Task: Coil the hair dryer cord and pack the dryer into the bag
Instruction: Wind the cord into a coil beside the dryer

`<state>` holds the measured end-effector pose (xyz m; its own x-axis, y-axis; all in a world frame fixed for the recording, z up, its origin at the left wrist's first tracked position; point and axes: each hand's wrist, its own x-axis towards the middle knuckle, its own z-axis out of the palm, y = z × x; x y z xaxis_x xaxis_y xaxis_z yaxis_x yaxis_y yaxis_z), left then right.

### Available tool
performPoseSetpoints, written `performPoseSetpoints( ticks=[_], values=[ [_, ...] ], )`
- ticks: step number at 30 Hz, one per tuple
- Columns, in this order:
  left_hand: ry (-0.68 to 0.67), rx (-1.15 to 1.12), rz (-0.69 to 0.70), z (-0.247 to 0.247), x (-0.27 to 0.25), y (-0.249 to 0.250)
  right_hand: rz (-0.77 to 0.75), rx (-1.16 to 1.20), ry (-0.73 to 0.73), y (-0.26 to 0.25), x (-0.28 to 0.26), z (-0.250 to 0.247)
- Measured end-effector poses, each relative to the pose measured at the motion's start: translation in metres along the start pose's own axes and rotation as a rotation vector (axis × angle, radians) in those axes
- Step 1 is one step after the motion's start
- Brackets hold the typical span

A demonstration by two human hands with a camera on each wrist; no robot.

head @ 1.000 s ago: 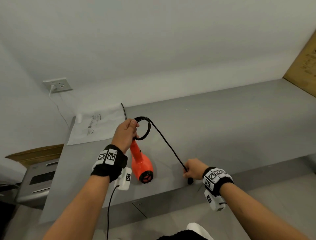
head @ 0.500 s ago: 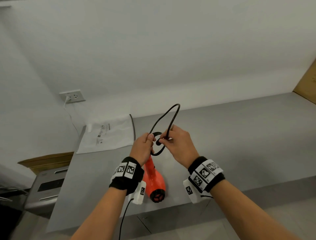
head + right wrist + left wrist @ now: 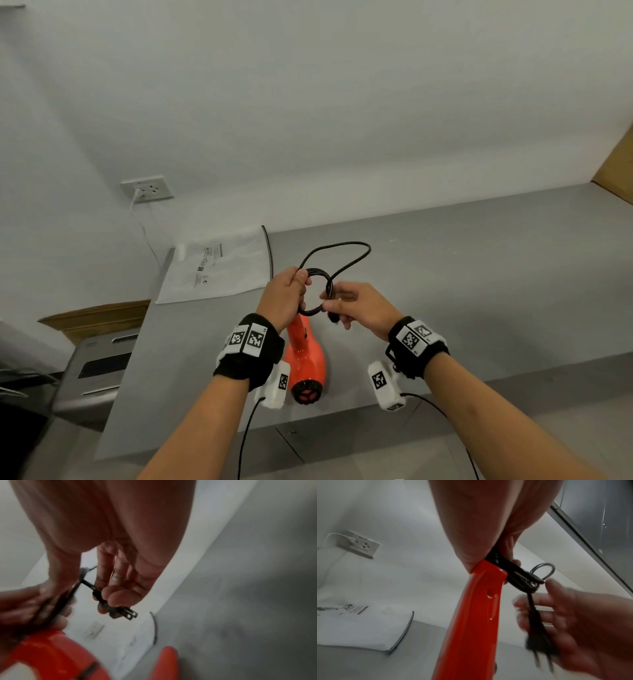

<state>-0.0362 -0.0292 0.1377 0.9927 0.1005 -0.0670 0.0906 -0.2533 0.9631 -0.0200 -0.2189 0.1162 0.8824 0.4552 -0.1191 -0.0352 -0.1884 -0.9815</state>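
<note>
An orange hair dryer (image 3: pixel 306 359) hangs over the grey counter (image 3: pixel 479 291), its handle (image 3: pixel 476 615) gripped by my left hand (image 3: pixel 286 298) together with several coils of its black cord (image 3: pixel 320 291). A larger loose loop (image 3: pixel 342 253) arcs above the coils. My right hand (image 3: pixel 356 310) pinches the cord just behind its black two-pronged plug (image 3: pixel 120 612), close to the right of the left hand. The white bag (image 3: pixel 219 267) lies flat at the counter's back left corner.
A wall socket (image 3: pixel 147 190) with a white plug and lead sits on the wall above the bag. A grey appliance (image 3: pixel 99 373) and a brown box (image 3: pixel 99 317) stand left of the counter. A wooden panel (image 3: pixel 616 171) borders the far right.
My right hand carried the plug end from the counter's front edge up to the left hand, adding loops to the coil. The loose loop has swung rightward.
</note>
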Motion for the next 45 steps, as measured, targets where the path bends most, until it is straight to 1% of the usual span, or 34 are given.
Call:
performPoseSetpoints(
  ticks=[2, 3, 5, 7, 9, 12, 14, 15, 16, 18, 19, 21, 23, 26, 29, 30, 31, 32, 33, 35, 36, 38, 40, 42, 43, 45],
  values=[
    [0.009, -0.042, -0.011, -0.006, 0.001, 0.004, 0.041, -0.194, 0.056, 0.018, -0.003, -0.013],
    [0.015, -0.062, -0.014, -0.009, 0.002, 0.006, 0.073, -0.266, 0.127, 0.03, -0.003, -0.022],
    [0.018, -0.098, -0.021, -0.014, 0.005, 0.009, 0.194, -0.327, 0.302, 0.055, -0.004, -0.043],
    [0.016, -0.128, -0.036, -0.019, 0.007, 0.011, 0.348, -0.343, 0.435, 0.077, -0.009, -0.064],
    [0.008, -0.144, -0.043, -0.022, 0.008, 0.012, 0.471, -0.323, 0.524, 0.096, -0.016, -0.084],
    [-0.026, -0.124, -0.043, -0.02, 0.007, 0.011, 0.554, -0.271, 0.643, 0.108, -0.023, -0.105],
    [-0.02, -0.098, -0.043, -0.015, 0.006, 0.009, 0.561, -0.204, 0.712, 0.102, -0.024, -0.111],
    [-0.002, -0.093, -0.042, -0.013, 0.006, 0.008, 0.53, -0.096, 0.733, 0.092, -0.024, -0.109],
    [0.015, -0.092, -0.043, -0.011, 0.007, 0.006, 0.454, 0.066, 0.741, 0.079, -0.023, -0.103],
    [0.04, -0.077, -0.045, -0.008, 0.01, 0.005, 0.203, 0.382, 0.694, 0.041, -0.024, -0.081],
    [0.044, -0.06, -0.047, -0.007, 0.012, 0.006, 0.064, 0.476, 0.657, 0.019, -0.026, -0.067],
    [0.046, -0.03, -0.046, -0.002, 0.014, 0.007, -0.15, 0.505, 0.569, -0.022, -0.03, -0.035],
    [0.041, -0.016, -0.034, 0.004, 0.015, 0.009, -0.239, 0.408, 0.473, -0.049, -0.03, -0.006],
    [0.029, 0.007, 0.0, 0.008, 0.015, 0.01, -0.261, 0.155, 0.414, -0.058, -0.025, 0.022],
    [0.051, -0.026, 0.001, 0.007, 0.012, 0.013, -0.303, -0.294, 0.429, -0.046, -0.016, 0.032],
    [0.061, -0.048, 0.001, 0.007, 0.01, 0.014, -0.305, -0.411, 0.433, -0.042, -0.014, 0.033],
    [0.069, -0.062, 0.006, 0.007, 0.009, 0.016, -0.285, -0.453, 0.453, -0.039, -0.011, 0.035],
    [0.071, -0.065, 0.012, 0.008, 0.007, 0.017, -0.254, -0.425, 0.486, -0.035, -0.01, 0.037],
    [0.071, -0.065, 0.018, 0.009, 0.005, 0.018, -0.202, -0.343, 0.522, -0.032, -0.008, 0.039],
    [0.069, -0.076, 0.027, 0.011, 0.003, 0.018, -0.08, -0.064, 0.568, -0.027, -0.004, 0.043],
    [0.068, -0.081, 0.025, 0.012, 0.002, 0.018, -0.015, 0.086, 0.566, -0.025, -0.003, 0.045],
    [0.072, -0.09, 0.02, 0.01, 0.002, 0.017, 0.064, 0.35, 0.486, -0.02, -0.001, 0.046],
    [0.086, -0.112, 0.012, 0.006, 0.004, 0.015, 0.048, 0.525, 0.357, -0.014, -0.004, 0.045],
    [0.093, -0.132, 0.0, 0.003, 0.007, 0.013, 0.017, 0.53, 0.25, -0.009, -0.009, 0.044],
    [0.093, -0.139, -0.003, 0.002, 0.008, 0.012, 0.008, 0.478, 0.227, -0.006, -0.011, 0.044],
    [0.087, -0.141, -0.002, 0.001, 0.009, 0.01, 0.01, 0.361, 0.23, 0.001, -0.013, 0.044]
  ],
)
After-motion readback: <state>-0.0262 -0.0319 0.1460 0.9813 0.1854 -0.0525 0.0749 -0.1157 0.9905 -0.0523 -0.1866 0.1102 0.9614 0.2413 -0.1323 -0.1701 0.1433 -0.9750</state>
